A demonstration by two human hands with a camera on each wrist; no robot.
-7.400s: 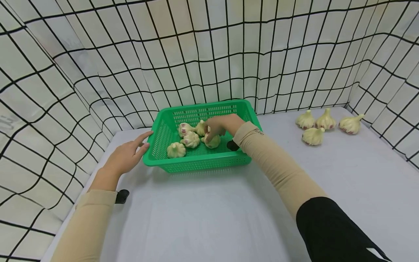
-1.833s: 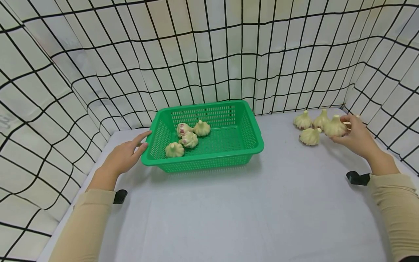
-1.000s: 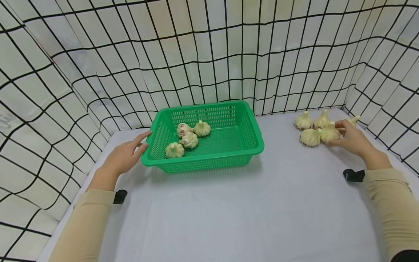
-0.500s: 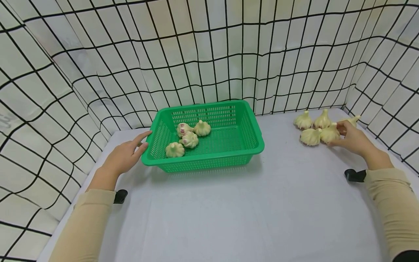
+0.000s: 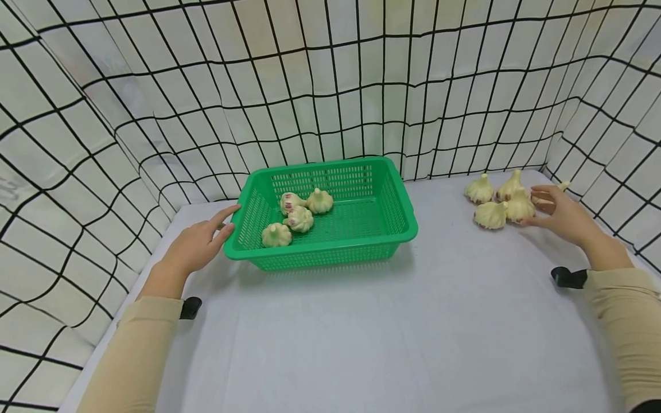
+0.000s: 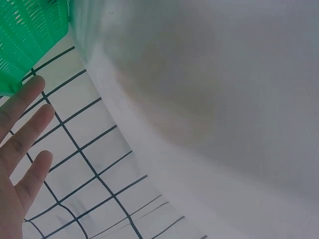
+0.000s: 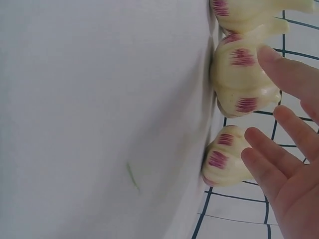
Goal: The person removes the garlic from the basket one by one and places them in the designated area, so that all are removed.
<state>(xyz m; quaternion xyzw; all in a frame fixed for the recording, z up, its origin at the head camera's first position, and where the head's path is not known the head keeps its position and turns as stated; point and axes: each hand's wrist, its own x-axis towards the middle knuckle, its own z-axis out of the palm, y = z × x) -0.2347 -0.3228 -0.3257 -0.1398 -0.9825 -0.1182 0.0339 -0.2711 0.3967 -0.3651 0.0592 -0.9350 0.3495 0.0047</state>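
In the head view, my left hand (image 5: 193, 246) has its fingertips at the left rim of a green plastic basket (image 5: 330, 248). Its fingers look straight and spread in the left wrist view. Several garlic bulbs (image 5: 299, 219) lie in the basket's left half. My right hand (image 5: 565, 218) is at the far right, beside a garlic bulb (image 5: 520, 206) that stands stem up in a close group. The right wrist view shows its fingers loose and spread, the thumb tip overlapping a purple-streaked bulb (image 7: 244, 74). Behind that hand, another bulb (image 5: 564, 185) is mostly hidden.
Further bulbs in the right-hand group are one at the back left (image 5: 479, 190), one at the back (image 5: 510, 184) and one in front (image 5: 490, 215). Black netting (image 5: 330, 86) over white walls encloses the white table (image 5: 330, 332) at back and sides.
My right hand has left the basket with one garlic bulb, put it among the right-hand group and let go, its fingers now drawn slightly right. The left hand stays at the rim.
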